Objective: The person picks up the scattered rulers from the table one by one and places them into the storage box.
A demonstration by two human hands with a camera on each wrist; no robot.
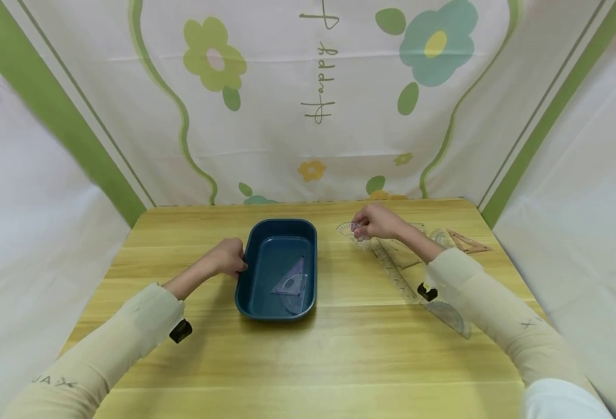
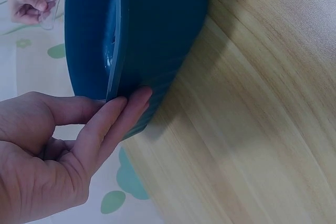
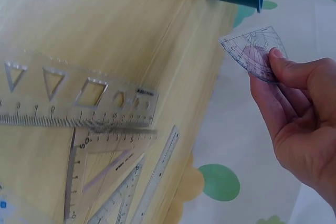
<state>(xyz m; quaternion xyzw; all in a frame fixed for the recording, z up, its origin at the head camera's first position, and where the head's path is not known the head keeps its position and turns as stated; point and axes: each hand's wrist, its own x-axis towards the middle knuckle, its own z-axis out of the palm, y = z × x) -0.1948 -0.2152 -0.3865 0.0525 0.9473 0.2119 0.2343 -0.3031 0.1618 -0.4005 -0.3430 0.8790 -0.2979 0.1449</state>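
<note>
A deep blue rectangular tray (image 1: 261, 262) stands on the wooden table. My left hand (image 1: 229, 257) pinches its left rim, thumb inside and fingers along the outer wall, as the left wrist view shows. Inside the tray lie a clear, purplish set square (image 1: 287, 284) and a clear protractor (image 1: 292, 304), partly overlapping. To the right of the tray, my right hand (image 1: 380, 222) holds a small transparent protractor (image 3: 244, 48) between thumb and fingers. In the right wrist view it is raised above the table, its printed scale showing.
Below the right hand lies a clear ruler (image 1: 393, 272) with cut-out shapes, beside a transparent set square (image 3: 79, 177). Another protractor (image 1: 449, 317) lies near the right sleeve. An orange-brown set square (image 1: 467, 243) is at the far right. A flowered cloth (image 1: 266, 134) hangs behind the table.
</note>
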